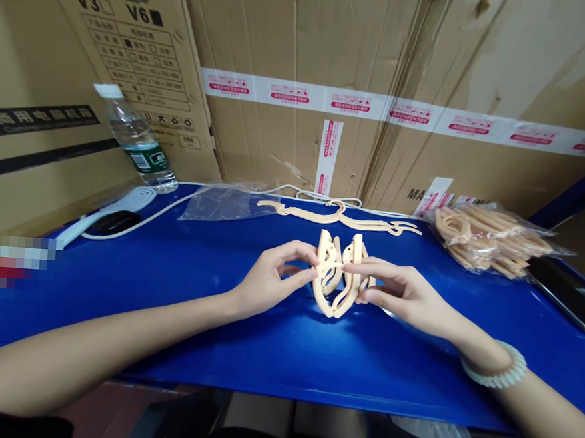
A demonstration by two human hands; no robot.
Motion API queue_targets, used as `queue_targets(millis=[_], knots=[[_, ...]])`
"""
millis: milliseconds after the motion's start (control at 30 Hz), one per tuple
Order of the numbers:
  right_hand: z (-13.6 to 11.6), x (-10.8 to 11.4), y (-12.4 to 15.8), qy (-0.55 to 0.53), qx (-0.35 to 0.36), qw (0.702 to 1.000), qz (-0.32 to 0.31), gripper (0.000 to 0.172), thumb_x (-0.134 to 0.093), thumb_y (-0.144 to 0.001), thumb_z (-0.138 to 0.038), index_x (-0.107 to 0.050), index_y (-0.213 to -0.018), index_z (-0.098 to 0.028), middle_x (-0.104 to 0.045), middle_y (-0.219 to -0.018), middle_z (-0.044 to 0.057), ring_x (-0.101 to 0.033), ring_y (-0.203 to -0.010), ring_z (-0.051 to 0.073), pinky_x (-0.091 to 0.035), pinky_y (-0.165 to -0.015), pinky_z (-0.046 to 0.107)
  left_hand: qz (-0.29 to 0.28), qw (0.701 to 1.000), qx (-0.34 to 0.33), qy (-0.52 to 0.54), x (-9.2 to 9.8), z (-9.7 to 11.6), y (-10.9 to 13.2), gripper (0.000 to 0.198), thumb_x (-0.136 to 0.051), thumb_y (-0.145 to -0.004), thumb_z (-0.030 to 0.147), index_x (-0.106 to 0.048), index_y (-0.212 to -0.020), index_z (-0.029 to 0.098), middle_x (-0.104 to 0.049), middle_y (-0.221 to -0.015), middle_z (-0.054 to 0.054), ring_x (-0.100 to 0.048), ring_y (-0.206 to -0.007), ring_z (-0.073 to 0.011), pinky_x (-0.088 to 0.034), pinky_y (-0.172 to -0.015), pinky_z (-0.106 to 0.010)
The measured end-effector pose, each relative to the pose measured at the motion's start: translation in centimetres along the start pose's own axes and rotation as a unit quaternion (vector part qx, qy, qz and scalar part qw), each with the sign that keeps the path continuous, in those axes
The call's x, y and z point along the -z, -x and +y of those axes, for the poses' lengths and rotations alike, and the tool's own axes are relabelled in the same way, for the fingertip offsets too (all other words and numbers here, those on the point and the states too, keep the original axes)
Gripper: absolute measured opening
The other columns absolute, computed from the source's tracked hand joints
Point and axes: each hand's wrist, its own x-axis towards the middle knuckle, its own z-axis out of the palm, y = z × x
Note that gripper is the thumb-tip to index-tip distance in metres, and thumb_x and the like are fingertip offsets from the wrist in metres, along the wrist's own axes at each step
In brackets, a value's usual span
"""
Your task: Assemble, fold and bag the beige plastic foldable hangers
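Note:
Between my two hands, a cream plastic folding hanger (335, 310) is folded into a compact V shape just above the blue table. My left hand (273, 278) pinches its left side between thumb and fingers. On the other side my right hand (402, 297) grips the right part, fingertips near the middle and thumb below. The fingertips hide some of the folded joints. Behind it, a second folding hanger (317, 216) lies opened out flat, its hook pointing to the back.
A clear plastic bag (218, 204) lies behind left, near a white cable and a water bottle (144, 148). Bagged folded hangers (491, 239) sit at the right, beside a dark phone (568, 295). Cardboard boxes (295, 39) wall the back. A white hairbrush (128, 201) rests at left.

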Motion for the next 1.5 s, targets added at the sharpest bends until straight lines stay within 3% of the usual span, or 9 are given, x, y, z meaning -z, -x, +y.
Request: queue_targets(millis=[233, 467, 733, 867, 967, 1100, 1233, 1333, 1500], knots=[[-0.5, -0.1, 0.1, 0.003, -0.004, 1.0, 0.006, 0.046, -0.071, -0.089, -0.038, -0.068, -0.133, -0.026, -0.066, -0.131, 0.01, -0.067, -0.109, 0.025, -0.061, -0.086, 0.034, -0.017, 1.0, -0.017, 0.012, 0.1, 0.3, 0.1, 0.015, -0.07, -0.086, 0.022, -0.067, -0.099, 0.017, -0.066, -0.115, -0.009, -0.069, -0.106, -0.0211, -0.06, -0.09, -0.034], [-0.8, -0.4, 0.2, -0.034, 0.002, 0.999, -0.025, 0.044, -0.071, -0.089, -0.037, -0.067, -0.132, -0.029, -0.06, -0.141, 0.008, -0.067, -0.116, 0.026, -0.059, -0.097, 0.042, -0.087, 0.996, 0.026, 0.023, 0.0, 0.8, 0.2, 0.027, -0.071, -0.087, 0.024, -0.066, -0.113, 0.018, -0.063, -0.131, -0.011, -0.07, -0.104, -0.0214, -0.062, -0.088, -0.034], [-0.8, 0.0, 0.4, -0.049, 0.002, 0.999, -0.017, 0.042, -0.071, -0.09, -0.034, -0.067, -0.131, -0.027, -0.06, -0.142, 0.009, -0.068, -0.113, 0.026, -0.057, -0.099, 0.043, -0.088, 0.995, 0.038, 0.032, 0.0, 0.4, 0.2, 0.035, -0.069, -0.089, 0.025, -0.063, -0.123, 0.019, -0.059, -0.14, -0.013, -0.065, -0.121, -0.0277, -0.062, -0.093, -0.038], [-1.0, -0.1, 0.5, -0.034, -0.017, 0.998, -0.043, 0.045, -0.07, -0.091, -0.038, -0.064, -0.134, -0.026, -0.065, -0.137, 0.01, -0.068, -0.112, 0.027, -0.057, -0.098, 0.044, -0.133, 0.991, 0.007, 0.011, 0.0, 0.3, 0.4, 0.04, -0.066, -0.092, 0.024, -0.06, -0.131, 0.022, -0.054, -0.147, -0.011, -0.056, -0.133, -0.0291, -0.056, -0.104, -0.045], [-1.2, 0.2, 0.5, -0.044, -0.029, 0.998, -0.047, 0.047, -0.07, -0.091, -0.041, -0.064, -0.135, -0.025, -0.066, -0.135, 0.011, -0.068, -0.112, 0.026, -0.056, -0.098, 0.043, -0.157, 0.986, -0.042, -0.031, 0.1, 0.4, 0.6, 0.05, -0.066, -0.091, 0.021, -0.054, -0.139, 0.024, -0.048, -0.153, -0.012, -0.046, -0.142, -0.0311, -0.044, -0.116, -0.052], [-1.4, 2.0, 0.4, -0.039, -0.025, 0.999, 0.008, 0.046, -0.074, -0.087, -0.043, -0.069, -0.13, -0.027, -0.069, -0.131, 0.009, -0.064, -0.12, 0.03, -0.052, -0.104, 0.046, -0.152, 0.985, -0.057, -0.059, 0.4, 0.5, 0.6, 0.056, -0.067, -0.09, 0.021, -0.048, -0.143, 0.028, -0.033, -0.163, -0.012, -0.034, -0.149, -0.0338, -0.039, -0.118, -0.056], [-0.9, 5.6, 0.9, 0.025, -0.046, 0.996, 0.076, 0.05, -0.079, -0.081, -0.047, -0.072, -0.125, -0.025, -0.075, -0.114, 0.008, -0.068, -0.111, 0.03, -0.055, -0.099, 0.046, -0.146, 0.976, -0.093, -0.129, 0.7, 0.3, 0.6, 0.05, -0.064, -0.09, 0.02, -0.05, -0.138, 0.026, -0.038, -0.159, -0.013, -0.034, -0.15, -0.0321, -0.038, -0.119, -0.054], [0.0, 8.0, 1.5, 0.105, -0.086, 0.989, 0.055, 0.058, -0.081, -0.076, -0.05, -0.071, -0.127, -0.023, -0.076, -0.104, 0.009, -0.07, -0.097, 0.029, -0.06, -0.085, 0.043, -0.167, 0.957, -0.119, -0.205, 0.7, 0.4, 0.7, 0.052, -0.062, -0.09, 0.019, -0.049, -0.14, 0.025, -0.042, -0.156, -0.015, -0.036, -0.148, -0.0332, -0.032, -0.121, -0.057], [1.0, 8.6, 2.3, 0.221, -0.113, 0.968, -0.029, 0.077, -0.086, -0.067, -0.051, -0.063, -0.137, -0.028, -0.065, -0.132, 0.01, -0.065, -0.109, 0.033, -0.059, -0.085, 0.042, -0.247, 0.914, -0.128, -0.297, 0.7, 0.9, 0.9, 0.058, -0.063, -0.092, 0.029, -0.045, -0.146, 0.024, -0.037, -0.16, -0.015, -0.029, -0.151, -0.0345, -0.028, -0.122, -0.057]])
